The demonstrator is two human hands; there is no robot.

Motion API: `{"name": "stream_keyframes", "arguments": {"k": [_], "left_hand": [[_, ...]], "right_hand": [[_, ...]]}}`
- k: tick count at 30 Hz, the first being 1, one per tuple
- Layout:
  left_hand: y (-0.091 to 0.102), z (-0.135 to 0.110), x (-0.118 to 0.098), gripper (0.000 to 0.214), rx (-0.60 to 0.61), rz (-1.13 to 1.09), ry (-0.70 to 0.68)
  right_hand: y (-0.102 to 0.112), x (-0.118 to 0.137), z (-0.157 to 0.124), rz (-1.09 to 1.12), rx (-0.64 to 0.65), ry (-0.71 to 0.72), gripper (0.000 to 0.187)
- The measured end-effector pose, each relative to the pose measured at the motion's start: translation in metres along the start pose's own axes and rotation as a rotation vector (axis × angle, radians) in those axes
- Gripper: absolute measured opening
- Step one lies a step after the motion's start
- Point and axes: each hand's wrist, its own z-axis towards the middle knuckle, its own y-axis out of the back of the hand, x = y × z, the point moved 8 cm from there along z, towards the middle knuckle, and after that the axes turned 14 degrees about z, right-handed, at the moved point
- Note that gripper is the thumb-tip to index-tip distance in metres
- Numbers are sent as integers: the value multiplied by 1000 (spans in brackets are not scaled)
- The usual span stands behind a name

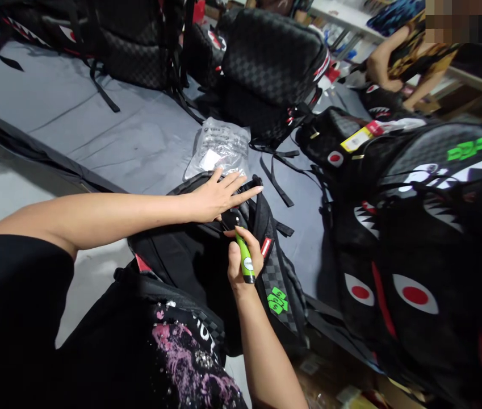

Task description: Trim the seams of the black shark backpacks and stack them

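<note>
My left hand (217, 196) lies with fingers spread on the upper edge of a black checkered backpack (283, 278), beside a clear plastic packet (221, 145). In my right hand (247, 258) is a green-handled tool (244, 250) with a black end and a metal tip. The tip points at the backpack just below my left fingers; what it touches is too dark to make out. The backpack lies partly over my lap, with a red tag on its strap and green patches on its side.
More shark-face backpacks (411, 255) crowd the right side, one with a yellow and red hang tag (360, 137). Others (275, 57) stand along the back of the grey table (62, 113). Loose straps (279, 182) lie on it. Across the table, another person's arms (383, 62) reach toward a bag.
</note>
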Motion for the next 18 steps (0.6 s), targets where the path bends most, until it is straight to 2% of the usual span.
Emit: {"name": "stream_keyframes", "arguments": {"k": [3, 6, 8, 11, 14, 18], "left_hand": [[0, 1, 1, 104, -3, -8, 8], [-2, 1, 2, 110, 16, -34, 25], [-6, 1, 5, 115, 35, -58, 57], [-10, 2, 12, 122, 68, -92, 144], [-13, 2, 18, 124, 127, -100, 222], [-15, 4, 19, 118, 183, -95, 244]], "right_hand": [[2, 0, 2, -8, 40, 5, 33], [7, -4, 5, -93, 68, -50, 37], [18, -5, 9, -204, 9, -60, 38], [30, 1, 21, -409, -53, 11, 26], [20, -1, 42, -575, 79, -6, 28], [-6, -29, 63, -746, 313, -264, 61]]}}
